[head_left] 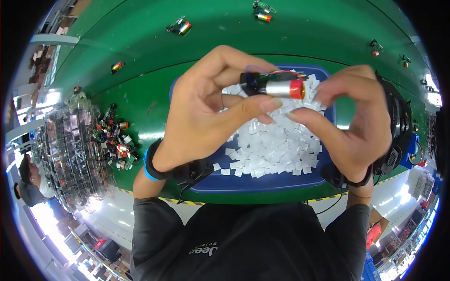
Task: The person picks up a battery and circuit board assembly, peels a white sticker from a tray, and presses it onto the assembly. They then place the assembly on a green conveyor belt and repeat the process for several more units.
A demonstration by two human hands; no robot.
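In my left hand [201, 107] is a small electronic assembly [281, 88]: a silver cylindrical cell with a red end, set against a black plastic part with thin wires. Thumb and fingers grip it from its left and lower side. My right hand [349, 117] is just to the right, apart from the assembly. Its thumb and curled fingers are spaced, the fingertips smeared by motion, and nothing shows between them. Beneath both hands a blue tray [211, 183] holds many small white square pieces [274, 147].
Similar assemblies [180, 26] lie spaced out along the green table [225, 40]. To the left is a heap of them [121, 145] beside stacked clear plastic trays [70, 145]. A black device [398, 126] stands right of the blue tray. Another person [33, 180] is at far left.
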